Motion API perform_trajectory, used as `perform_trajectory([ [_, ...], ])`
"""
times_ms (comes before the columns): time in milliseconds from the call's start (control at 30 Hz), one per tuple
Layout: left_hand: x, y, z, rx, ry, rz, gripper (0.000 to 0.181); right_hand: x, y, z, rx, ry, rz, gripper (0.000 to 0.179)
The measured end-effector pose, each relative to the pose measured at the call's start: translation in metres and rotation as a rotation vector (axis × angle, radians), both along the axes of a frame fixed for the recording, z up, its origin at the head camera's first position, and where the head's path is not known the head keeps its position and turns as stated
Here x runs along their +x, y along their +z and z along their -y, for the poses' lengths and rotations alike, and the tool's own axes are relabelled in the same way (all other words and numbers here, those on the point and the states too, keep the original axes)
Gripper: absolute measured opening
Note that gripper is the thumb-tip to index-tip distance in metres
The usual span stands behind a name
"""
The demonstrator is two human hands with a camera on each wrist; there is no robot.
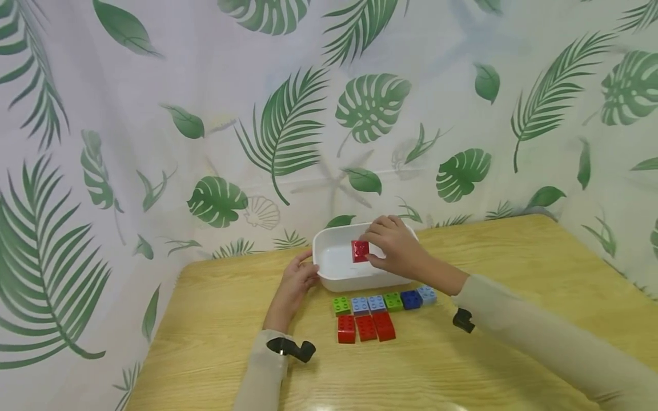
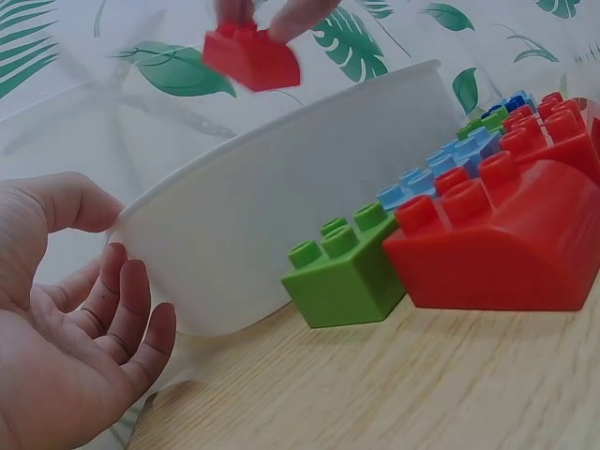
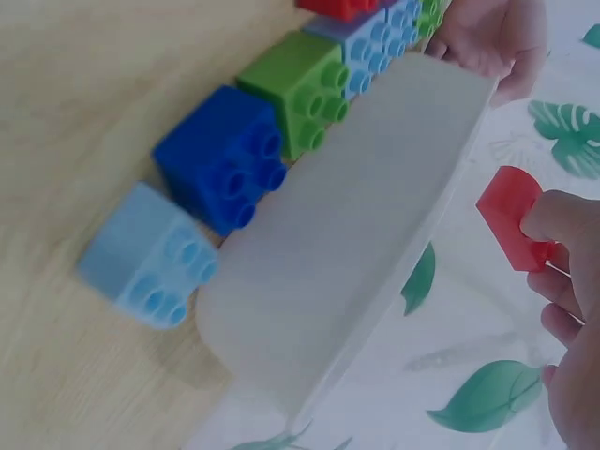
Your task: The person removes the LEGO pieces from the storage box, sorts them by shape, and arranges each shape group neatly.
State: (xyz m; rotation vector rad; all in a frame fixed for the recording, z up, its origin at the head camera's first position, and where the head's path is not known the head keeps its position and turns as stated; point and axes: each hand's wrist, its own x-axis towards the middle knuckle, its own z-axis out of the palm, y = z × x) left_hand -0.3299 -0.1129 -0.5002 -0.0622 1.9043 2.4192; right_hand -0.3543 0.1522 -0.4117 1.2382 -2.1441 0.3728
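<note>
In the head view, my right hand [image 1: 393,245] pinches a red toy brick [image 1: 360,251] above the white bin [image 1: 360,281]. The right wrist view shows that red brick [image 3: 511,217] with a curved side, held between thumb and fingers, apart from the bin's rim. At the bin's left end, my left hand [image 1: 298,279] holds the rim. In the left wrist view, the fingers of my left hand [image 2: 84,309] curl beside the bin's outer wall [image 2: 225,225]. The bin's floor is partly hidden behind the right hand.
Along the bin's near side runs a row of bricks: a green brick [image 1: 341,306], light blue ones [image 1: 360,306], another green brick [image 1: 393,302] and a dark blue brick [image 1: 411,299]. Three red bricks [image 1: 366,328] lie nearer me. A leaf-patterned cloth [image 1: 319,188] hangs behind the wooden table [image 1: 221,319].
</note>
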Motion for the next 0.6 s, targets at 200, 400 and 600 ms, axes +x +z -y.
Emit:
perform_trajectory([
  [200,0.0,0.002,0.001,-0.01,0.017,0.015,0.053,0.022,0.003,-0.022,0.042,0.032,0.022,0.029],
  [400,-0.001,0.001,0.001,-0.016,0.022,0.017,0.052,0.039,0.002,-0.041,0.143,0.021,0.098,0.032],
  [600,0.001,0.002,-0.001,-0.01,0.013,0.024,0.053,0.052,-0.001,-0.057,0.242,0.018,0.157,0.033],
])
